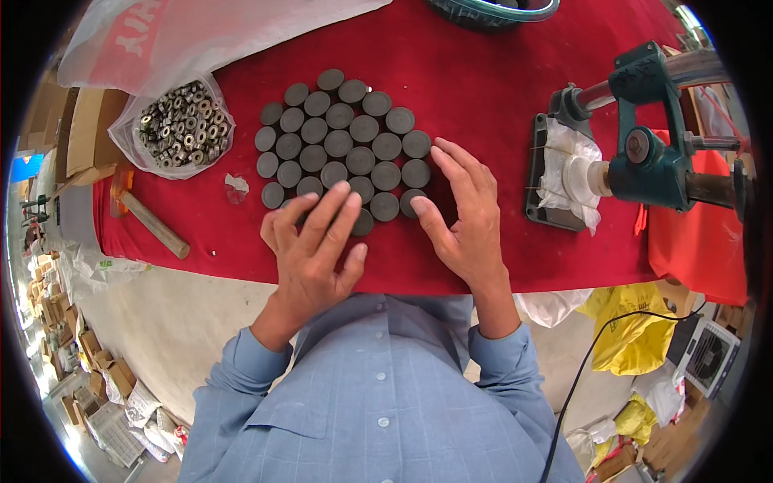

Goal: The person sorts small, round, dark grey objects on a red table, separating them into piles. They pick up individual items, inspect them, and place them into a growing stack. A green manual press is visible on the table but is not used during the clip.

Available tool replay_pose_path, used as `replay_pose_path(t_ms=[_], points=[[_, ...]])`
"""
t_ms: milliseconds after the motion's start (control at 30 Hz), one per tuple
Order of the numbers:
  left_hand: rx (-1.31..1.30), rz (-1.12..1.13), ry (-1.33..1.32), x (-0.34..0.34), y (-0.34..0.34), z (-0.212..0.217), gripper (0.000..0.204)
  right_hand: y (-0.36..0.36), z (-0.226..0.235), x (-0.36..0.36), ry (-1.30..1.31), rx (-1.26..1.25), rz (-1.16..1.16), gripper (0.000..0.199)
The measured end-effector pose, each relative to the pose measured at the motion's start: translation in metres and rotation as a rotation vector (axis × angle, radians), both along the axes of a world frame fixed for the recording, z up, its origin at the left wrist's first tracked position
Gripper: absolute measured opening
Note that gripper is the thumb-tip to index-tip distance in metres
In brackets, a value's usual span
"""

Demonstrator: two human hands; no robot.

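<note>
Several dark grey round discs (pixel 339 143) lie packed side by side in a cluster on the red tablecloth (pixel 475 72). At the near left edge of the cluster is my left hand (pixel 314 241), fingers apart and spread over the nearest discs, partly hiding some of them. My right hand (pixel 469 213) rests along the cluster's right side, thumb and fingers apart. Its thumb tip touches or nearly touches a disc (pixel 411 201) at the lower right, and its fingertips are close to another disc (pixel 416 144) above. Neither hand grips anything.
A green hand press (pixel 652 161) with a cloth-wrapped base stands at right. At left are a plastic bag of metal rings (pixel 185 125), a hammer (pixel 153 221) and a cardboard box (pixel 93 133). A dark green basin (pixel 491 12) and a plastic sheet (pixel 217 36) lie at the far side.
</note>
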State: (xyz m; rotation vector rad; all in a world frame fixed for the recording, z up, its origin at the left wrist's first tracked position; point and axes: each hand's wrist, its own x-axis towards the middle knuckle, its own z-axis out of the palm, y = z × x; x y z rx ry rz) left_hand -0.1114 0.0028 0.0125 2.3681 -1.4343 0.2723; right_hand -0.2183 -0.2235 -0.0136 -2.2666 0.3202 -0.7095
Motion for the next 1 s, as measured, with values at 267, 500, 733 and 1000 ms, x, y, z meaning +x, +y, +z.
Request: replay_pose_path(t_ms=[267,500,733,1000], points=[[0.030,-0.002,0.041,-0.017,0.003,-0.004,0.059,-0.001,0.001,-0.001,0.018,0.018,-0.009,0.053],[-0.106,0.059,0.108,-0.002,0.016,-0.002,0.061,-0.001,0.002,-0.001,0.018,0.086,-0.015,0.047],[-0.115,0.249,0.080,0.021,0.053,-0.004,0.058,-0.002,0.006,-0.001,0.039,0.090,-0.010,0.048],[-0.083,0.226,0.098,0.021,0.053,-0.006,0.055,-0.002,0.006,0.000,0.052,0.072,-0.005,0.047]])
